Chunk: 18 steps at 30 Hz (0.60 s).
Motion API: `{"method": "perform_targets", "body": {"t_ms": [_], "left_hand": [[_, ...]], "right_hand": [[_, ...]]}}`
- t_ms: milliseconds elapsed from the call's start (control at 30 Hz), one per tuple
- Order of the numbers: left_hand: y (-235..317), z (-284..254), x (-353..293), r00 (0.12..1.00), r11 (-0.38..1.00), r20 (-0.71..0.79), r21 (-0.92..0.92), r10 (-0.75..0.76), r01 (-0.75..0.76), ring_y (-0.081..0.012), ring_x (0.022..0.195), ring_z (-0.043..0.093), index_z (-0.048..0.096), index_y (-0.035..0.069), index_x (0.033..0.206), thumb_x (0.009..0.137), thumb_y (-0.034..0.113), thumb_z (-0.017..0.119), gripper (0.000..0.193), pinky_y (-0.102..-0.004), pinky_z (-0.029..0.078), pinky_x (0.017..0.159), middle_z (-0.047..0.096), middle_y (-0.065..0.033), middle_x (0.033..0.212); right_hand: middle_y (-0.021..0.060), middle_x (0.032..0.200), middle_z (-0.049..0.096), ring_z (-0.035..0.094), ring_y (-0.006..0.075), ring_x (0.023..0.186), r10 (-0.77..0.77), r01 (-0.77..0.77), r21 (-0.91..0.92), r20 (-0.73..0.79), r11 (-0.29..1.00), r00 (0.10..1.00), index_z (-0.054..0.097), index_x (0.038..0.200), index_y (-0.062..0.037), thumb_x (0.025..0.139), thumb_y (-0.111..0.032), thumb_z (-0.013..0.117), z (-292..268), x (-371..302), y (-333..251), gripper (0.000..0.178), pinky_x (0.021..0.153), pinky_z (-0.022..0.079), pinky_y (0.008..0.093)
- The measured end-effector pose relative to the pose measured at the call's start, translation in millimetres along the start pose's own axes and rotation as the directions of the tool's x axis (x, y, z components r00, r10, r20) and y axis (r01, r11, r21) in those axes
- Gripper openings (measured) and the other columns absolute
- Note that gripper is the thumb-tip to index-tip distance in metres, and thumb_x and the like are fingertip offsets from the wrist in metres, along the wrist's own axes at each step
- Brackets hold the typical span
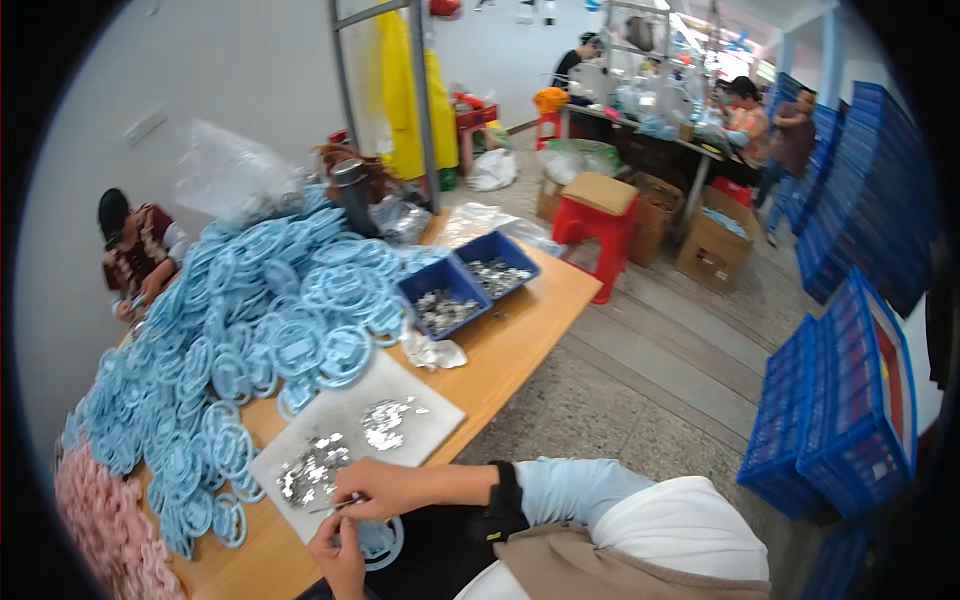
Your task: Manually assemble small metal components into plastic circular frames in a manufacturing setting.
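Observation:
Close together at the table's near edge, both my hands are closed. My right hand [385, 490] grips a thin, dark metal tool [346, 502] whose exact kind is too small to make out. Just below it, my left hand [340, 558] pinches near the tool's tip. A light blue plastic ring-shaped piece [395, 548] shows beside the left fingers, over my lap, and appears held by them; the grip is partly hidden. Beyond my hands, a white board [372, 380] carries a pile of small shiny metal parts [315, 468] and a second, smaller pile [388, 422].
A large heap of light blue pieces [250, 290] covers the table's left, with pink pieces [105, 520] nearer. Two blue bins [445, 325] of metal parts stand farther back. Blue crates [830, 400] are stacked to the right. A red stool [597, 235] stands beyond; a person [135, 250] sits across.

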<state>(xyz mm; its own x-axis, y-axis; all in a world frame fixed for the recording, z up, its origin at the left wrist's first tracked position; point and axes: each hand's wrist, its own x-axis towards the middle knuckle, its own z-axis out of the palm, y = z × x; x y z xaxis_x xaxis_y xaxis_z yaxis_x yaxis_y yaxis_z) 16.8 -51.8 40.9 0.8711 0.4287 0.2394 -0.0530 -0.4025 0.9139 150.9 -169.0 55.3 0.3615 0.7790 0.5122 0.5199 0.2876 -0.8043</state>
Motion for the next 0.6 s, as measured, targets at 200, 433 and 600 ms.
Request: {"method": "perform_targets", "body": {"t_ms": [200, 433, 600], "left_hand": [[12.5, -6.0, 12.0, 0.999, 0.995, 0.034, 0.094, -0.025, 0.022, -0.0121, 0.067, 0.06, 0.064, -0.003, 0.09, 0.079, 0.007, 0.062, 0.016, -0.025, 0.046, 0.061, 0.066, -0.0121, 0.073], [5.4, -8.5, 9.3, 0.998, 0.999, -0.032, -0.005, -0.049, 0.049, -0.0076, 0.067, 0.055, 0.065, -0.002, 0.089, 0.08, 0.009, 0.063, 0.015, -0.0227, 0.045, 0.062, 0.063, -0.0042, 0.072], [3.9, -12.8, 16.5, 0.968, 0.971, -0.16, -0.174, -0.194, 0.166, -0.0086, 0.074, 0.056, 0.064, -0.003, 0.097, 0.08, 0.012, 0.063, 0.022, -0.0233, 0.045, 0.067, 0.064, -0.0059, 0.079]], "right_hand": [[0.0095, 0.078, 0.058, 0.055, 0.0175, 0.065, 0.013, -0.008, -0.058, 0.097, 0.998, 0.995, 0.062, 0.091, -0.0018, 0.078, -0.01, 0.064, -8.9, 1.6, 9.7, 0.015, 0.055, 0.042, 0.0274], [0.0073, 0.078, 0.058, 0.052, 0.0133, 0.063, 0.048, -0.035, -0.138, 0.092, 0.99, 0.995, 0.063, 0.091, -0.0001, 0.079, -0.006, 0.064, -4.5, 7.0, -7.0, 0.013, 0.055, 0.041, 0.0256], [0.009, 0.08, 0.059, 0.055, 0.0172, 0.058, 0.078, -0.074, -0.139, 0.018, 0.987, 0.997, 0.062, 0.09, 0.0004, 0.078, -0.005, 0.064, -3.0, 6.6, -13.0, 0.014, 0.051, 0.042, 0.0254]]}}
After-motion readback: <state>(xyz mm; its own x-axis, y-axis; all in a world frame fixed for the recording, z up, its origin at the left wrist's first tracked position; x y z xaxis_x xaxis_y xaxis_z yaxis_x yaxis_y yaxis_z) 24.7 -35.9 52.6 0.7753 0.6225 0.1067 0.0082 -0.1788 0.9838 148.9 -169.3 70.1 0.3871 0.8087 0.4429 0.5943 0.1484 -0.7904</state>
